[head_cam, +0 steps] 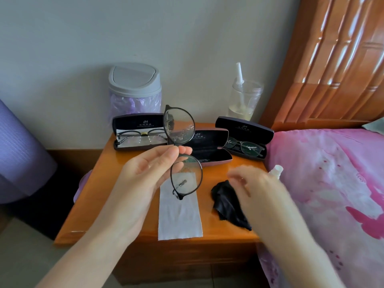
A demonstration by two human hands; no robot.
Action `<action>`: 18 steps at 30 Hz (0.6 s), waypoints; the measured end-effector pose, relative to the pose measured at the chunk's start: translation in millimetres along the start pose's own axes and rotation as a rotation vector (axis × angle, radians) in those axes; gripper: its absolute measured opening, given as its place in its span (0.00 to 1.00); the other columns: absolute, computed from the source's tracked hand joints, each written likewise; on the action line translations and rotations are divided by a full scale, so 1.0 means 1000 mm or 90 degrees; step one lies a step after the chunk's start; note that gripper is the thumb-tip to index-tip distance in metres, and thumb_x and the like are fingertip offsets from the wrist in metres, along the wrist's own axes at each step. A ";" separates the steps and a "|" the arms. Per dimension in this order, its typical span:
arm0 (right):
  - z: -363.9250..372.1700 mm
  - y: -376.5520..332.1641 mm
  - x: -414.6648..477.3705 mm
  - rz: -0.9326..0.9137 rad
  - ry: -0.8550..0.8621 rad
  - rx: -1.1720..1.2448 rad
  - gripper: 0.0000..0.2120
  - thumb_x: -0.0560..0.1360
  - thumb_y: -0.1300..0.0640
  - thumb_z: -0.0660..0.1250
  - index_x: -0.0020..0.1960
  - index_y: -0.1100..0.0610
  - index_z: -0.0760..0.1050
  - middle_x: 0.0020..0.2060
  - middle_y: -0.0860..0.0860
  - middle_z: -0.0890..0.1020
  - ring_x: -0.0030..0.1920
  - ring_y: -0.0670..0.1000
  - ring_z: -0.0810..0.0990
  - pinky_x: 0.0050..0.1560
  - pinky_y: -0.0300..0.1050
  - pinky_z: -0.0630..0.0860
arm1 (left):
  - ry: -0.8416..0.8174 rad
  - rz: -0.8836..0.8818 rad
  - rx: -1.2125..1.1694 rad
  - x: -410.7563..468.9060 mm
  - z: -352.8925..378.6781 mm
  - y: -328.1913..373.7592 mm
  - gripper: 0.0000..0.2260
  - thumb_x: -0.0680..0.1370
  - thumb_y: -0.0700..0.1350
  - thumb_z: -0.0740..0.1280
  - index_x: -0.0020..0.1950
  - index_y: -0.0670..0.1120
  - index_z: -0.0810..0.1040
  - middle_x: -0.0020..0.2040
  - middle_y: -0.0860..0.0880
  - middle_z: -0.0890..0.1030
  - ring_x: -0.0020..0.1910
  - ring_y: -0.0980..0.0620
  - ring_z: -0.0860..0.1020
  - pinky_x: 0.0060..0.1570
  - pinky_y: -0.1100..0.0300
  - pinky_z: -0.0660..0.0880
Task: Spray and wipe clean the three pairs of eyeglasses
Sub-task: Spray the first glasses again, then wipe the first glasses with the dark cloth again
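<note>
Holding the black round-framed glasses (pixel 180 127) up over the middle of the wooden nightstand (pixel 104 194), my left hand (pixel 145 169) pinches them at the bridge between thumb and fingertips. The frame is turned on end, one lens above the other, and the upper lens is speckled with droplets. My right hand (pixel 255 186) is blurred; it hovers low over the near-right part of the nightstand, above the crumpled black cloth (pixel 225 204). Its fingers look loosely spread and I see nothing in them. Just beyond that hand, at the right edge of the nightstand beside the pink bedding (pixel 332 183), the white top of the spray bottle (pixel 276 171) pokes out. A white cloth (pixel 179 219) lies flat below the raised glasses, reaching to the near edge. Along the far side sit three open cases. The left case (pixel 137 121) holds a second pair (pixel 141 135) on a pale cloth. The middle case (pixel 209 150) shows its dark lining. The right case (pixel 245 126) holds a third, dark pair (pixel 247 147). Behind them stand a grey-lidded bin (pixel 135 84) on the left and a clear jar (pixel 245 98) on the right.
</note>
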State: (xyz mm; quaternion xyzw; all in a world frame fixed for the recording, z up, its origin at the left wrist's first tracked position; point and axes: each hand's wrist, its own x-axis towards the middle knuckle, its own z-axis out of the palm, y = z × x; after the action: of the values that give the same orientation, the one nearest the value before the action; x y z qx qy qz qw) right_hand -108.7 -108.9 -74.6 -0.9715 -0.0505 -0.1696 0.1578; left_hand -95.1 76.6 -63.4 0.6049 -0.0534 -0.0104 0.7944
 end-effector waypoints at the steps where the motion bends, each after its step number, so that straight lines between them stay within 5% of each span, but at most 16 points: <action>1: 0.010 -0.003 0.000 0.004 -0.017 -0.031 0.09 0.74 0.62 0.70 0.53 0.58 0.77 0.42 0.49 0.79 0.40 0.48 0.78 0.38 0.32 0.72 | -0.001 0.000 -0.008 0.000 0.000 0.000 0.09 0.67 0.50 0.67 0.42 0.52 0.86 0.50 0.50 0.85 0.54 0.52 0.82 0.57 0.60 0.77; 4: 0.022 -0.005 0.001 0.100 -0.134 -0.075 0.06 0.79 0.64 0.58 0.53 0.55 0.67 0.43 0.48 0.70 0.41 0.48 0.69 0.27 0.33 0.59 | -0.003 0.000 -0.028 0.001 -0.001 0.001 0.09 0.68 0.49 0.67 0.43 0.49 0.86 0.49 0.49 0.85 0.54 0.52 0.82 0.57 0.59 0.76; 6: 0.027 0.000 0.002 0.135 -0.167 -0.124 0.09 0.79 0.66 0.58 0.56 0.56 0.66 0.45 0.50 0.72 0.44 0.48 0.73 0.27 0.35 0.61 | -0.005 -0.001 -0.032 0.001 -0.001 0.000 0.09 0.69 0.48 0.67 0.43 0.49 0.86 0.49 0.48 0.85 0.54 0.52 0.82 0.57 0.59 0.77; 12: 0.040 0.006 0.009 0.153 -0.180 -0.153 0.12 0.79 0.64 0.61 0.61 0.59 0.67 0.63 0.57 0.73 0.67 0.55 0.70 0.57 0.40 0.71 | -0.008 -0.003 -0.030 0.000 -0.002 0.002 0.09 0.69 0.49 0.67 0.43 0.49 0.85 0.49 0.49 0.85 0.53 0.52 0.82 0.57 0.61 0.77; 15: 0.042 0.007 0.012 0.161 -0.193 -0.138 0.11 0.80 0.57 0.61 0.61 0.59 0.68 0.67 0.58 0.70 0.67 0.55 0.71 0.57 0.40 0.70 | -0.009 0.003 -0.035 0.000 -0.002 0.002 0.09 0.67 0.49 0.67 0.41 0.51 0.86 0.48 0.49 0.85 0.53 0.53 0.82 0.56 0.61 0.77; 18: 0.044 0.013 0.015 0.194 -0.211 -0.065 0.10 0.80 0.55 0.62 0.59 0.59 0.72 0.63 0.57 0.72 0.55 0.52 0.75 0.44 0.37 0.66 | -0.008 0.004 -0.044 0.000 -0.001 0.002 0.09 0.67 0.49 0.67 0.40 0.51 0.86 0.47 0.50 0.86 0.52 0.53 0.83 0.55 0.62 0.78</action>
State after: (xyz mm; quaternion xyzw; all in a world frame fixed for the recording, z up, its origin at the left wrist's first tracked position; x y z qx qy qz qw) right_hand -78.6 -106.6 -112.0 -0.9892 0.0798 0.0160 0.1220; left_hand -94.9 78.5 -61.5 0.5771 -0.0601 -0.0139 0.8144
